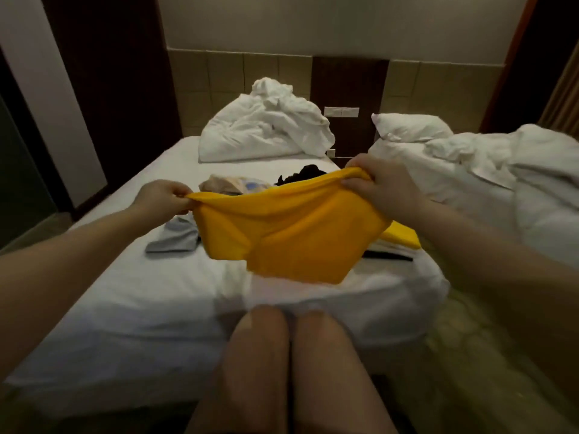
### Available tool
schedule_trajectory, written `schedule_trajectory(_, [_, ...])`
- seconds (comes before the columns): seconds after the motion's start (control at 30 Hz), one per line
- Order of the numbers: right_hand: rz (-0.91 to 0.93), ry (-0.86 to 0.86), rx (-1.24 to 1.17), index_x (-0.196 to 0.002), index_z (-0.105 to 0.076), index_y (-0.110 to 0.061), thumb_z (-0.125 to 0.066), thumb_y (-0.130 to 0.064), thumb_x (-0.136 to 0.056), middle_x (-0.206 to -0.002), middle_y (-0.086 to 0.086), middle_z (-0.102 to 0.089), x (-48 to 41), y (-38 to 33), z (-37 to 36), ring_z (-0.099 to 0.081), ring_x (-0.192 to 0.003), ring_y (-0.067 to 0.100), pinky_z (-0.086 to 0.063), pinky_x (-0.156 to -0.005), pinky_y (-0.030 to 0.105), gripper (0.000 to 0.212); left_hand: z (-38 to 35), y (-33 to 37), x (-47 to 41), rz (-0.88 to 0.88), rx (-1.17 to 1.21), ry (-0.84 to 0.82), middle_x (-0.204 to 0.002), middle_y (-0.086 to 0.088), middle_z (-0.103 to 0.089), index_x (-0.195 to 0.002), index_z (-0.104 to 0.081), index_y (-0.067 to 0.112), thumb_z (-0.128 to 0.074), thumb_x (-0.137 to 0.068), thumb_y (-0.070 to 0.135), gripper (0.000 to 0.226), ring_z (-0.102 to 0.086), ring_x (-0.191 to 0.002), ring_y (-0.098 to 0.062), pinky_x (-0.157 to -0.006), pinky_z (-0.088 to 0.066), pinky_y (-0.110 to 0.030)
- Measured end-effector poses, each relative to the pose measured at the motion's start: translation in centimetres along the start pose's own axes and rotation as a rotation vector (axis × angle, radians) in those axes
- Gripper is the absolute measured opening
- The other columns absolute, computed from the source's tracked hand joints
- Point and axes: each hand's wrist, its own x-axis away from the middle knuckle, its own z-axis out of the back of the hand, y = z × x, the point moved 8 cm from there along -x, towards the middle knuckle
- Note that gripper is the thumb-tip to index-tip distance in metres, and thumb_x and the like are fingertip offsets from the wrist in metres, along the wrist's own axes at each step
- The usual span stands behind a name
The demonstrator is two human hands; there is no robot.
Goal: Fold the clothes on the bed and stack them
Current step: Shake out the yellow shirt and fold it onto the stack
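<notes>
Head view: my left hand [164,195] pinches one top corner of the yellow garment [282,236], my right hand [374,183] grasps the other. It hangs spread at frame centre, above the bed [131,292]. A grey garment [175,234] lies left of it; beige [225,184] and black [302,173] clothes lie behind.

Yellow garment [282,233] above white bed [141,292]

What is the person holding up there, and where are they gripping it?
A yellow garment, held above the bed. The left hand and right hand each pinch one end of its top edge.
</notes>
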Motion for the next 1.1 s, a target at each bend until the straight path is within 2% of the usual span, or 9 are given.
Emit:
schedule_trajectory(0.1, [-0.022, -0.062, -0.036, -0.105, -0.06, -0.021, -0.057, -0.031, -0.091, -0.085, -0.015, -0.051, 4.5, -2.3, -0.5, -0.047, -0.082, 0.003, -0.029, -0.067, 0.003, 0.017, -0.7, -0.8, 5.2, -0.001, -0.023, 0.012, -0.083, -0.019, -0.068, -0.083, -0.07, 0.007, -0.067, -0.081, 0.012, 0.006, -0.065, -0.083, -0.033, -0.083, -0.053, -0.043])
schedule_trajectory(0.2, [0.042, -0.154, 0.047, -0.109, -0.061, -0.019, -0.059, -0.03, -0.09, -0.088, -0.014, -0.051, 7.3, -4.3, -0.8, -0.044, -0.083, 0.003, -0.029, -0.066, -0.003, 0.022, -1.3, -0.7, 8.2, -0.047, -0.036, -0.02, -0.074, -0.01, -0.064, -0.083, -0.071, 0.008, -0.071, -0.078, 0.012, 0.007, -0.059, -0.071, -0.022, -0.068, -0.049, -0.026])
schedule_trajectory(0.27, [0.08, -0.238, 0.096, -0.108, -0.062, -0.019, -0.061, -0.032, -0.089, -0.088, -0.009, -0.055, 7.8, -4.8, -1.5, -0.044, -0.079, 0.003, -0.033, -0.065, 0.004, 0.023, -1.8, -0.7, 8.6, -0.099, -0.138, -0.122, -0.07, -0.001, -0.06, -0.072, -0.065, 0.018, -0.071, -0.079, 0.008, 0.014, -0.055, -0.069, -0.017, -0.06, -0.042, -0.017])
schedule_trajectory(0.37, [0.075, -0.309, 0.15, -0.107, -0.062, -0.023, -0.06, -0.038, -0.088, -0.097, 0.0, -0.065, 7.1, -4.6, -2.5, -0.047, -0.08, 0.007, -0.032, -0.063, 0.023, 0.024, -1.3, -0.8, 7.0, -0.13, -0.276, -0.213, -0.07, 0.006, -0.058, -0.066, -0.06, 0.03, -0.074, -0.077, 0.013, 0.024, -0.051, -0.066, -0.008, -0.06, -0.038, -0.017])
schedule_trajectory(0.6, [0.179, -0.306, 0.147, -0.1, -0.063, -0.025, -0.063, -0.037, -0.086, -0.09, -0.001, -0.067, 7.2, -5.7, -3.6, -0.056, -0.081, 0.012, -0.033, -0.063, 0.015, 0.019, -1.7, 0.6, 5.7, -0.311, -0.391, -0.158, -0.094, -0.012, -0.065, -0.091, -0.071, 0.005, -0.073, -0.077, 0.009, 0.015, -0.057, -0.085, -0.024, -0.069, -0.033, -0.025])
schedule_trajectory(0.77, [0.214, -0.377, 0.127, -0.097, -0.061, -0.025, -0.062, -0.037, -0.086, -0.069, -0.018, -0.052, 9.8, -7.1, -5.1, -0.05, -0.067, -0.008, -0.035, -0.061, 0.008, 0.017, -2.7, 0.7, 7.9, -0.349, -0.368, -0.15, -0.095, -0.013, -0.064, -0.093, -0.071, 0.008, -0.074, -0.078, 0.016, 0.018, -0.058, -0.087, -0.025, -0.074, -0.039, -0.027])
schedule_trajectory(0.93, [0.205, -0.448, 0.091, -0.093, -0.057, -0.032, -0.06, -0.042, -0.084, -0.079, -0.002, -0.06, 12.7, -8.0, -6.2, -0.053, -0.067, 0.007, -0.043, -0.062, 0.033, 0.014, -2.3, 0.9, 10.1, -0.395, -0.404, -0.16, -0.087, -0.008, -0.06, -0.091, -0.071, 0.006, -0.072, -0.079, 0.018, 0.016, -0.05, -0.077, -0.016, -0.061, -0.035, -0.019])
schedule_trajectory(1.0, [0.202, -0.506, 0.09, -0.091, -0.056, -0.033, -0.06, -0.041, -0.085, -0.078, -0.002, -0.061, 13.2, -7.9, -6.5, -0.054, -0.068, 0.011, -0.042, -0.062, 0.033, 0.011, -2.0, 0.8, 10.2, -0.393, -0.406, -0.175, -0.082, -0.002, -0.055, -0.089, -0.07, 0.008, -0.071, -0.08, 0.018, 0.014, -0.049, -0.074, -0.015, -0.059, -0.032, -0.014])
schedule_trajectory(1.1, [0.146, -0.4, 0.097, -0.097, -0.059, -0.027, -0.059, -0.038, -0.087, -0.074, -0.013, -0.053, 10.0, -6.0, -5.0, -0.049, -0.068, 0.006, -0.033, -0.058, 0.023, 0.015, -1.6, 0.9, 8.2, -0.345, -0.408, -0.129, -0.086, -0.008, -0.059, -0.091, -0.069, 0.006, -0.068, -0.083, 0.017, 0.013, -0.05, -0.077, -0.019, -0.062, -0.033, -0.026])
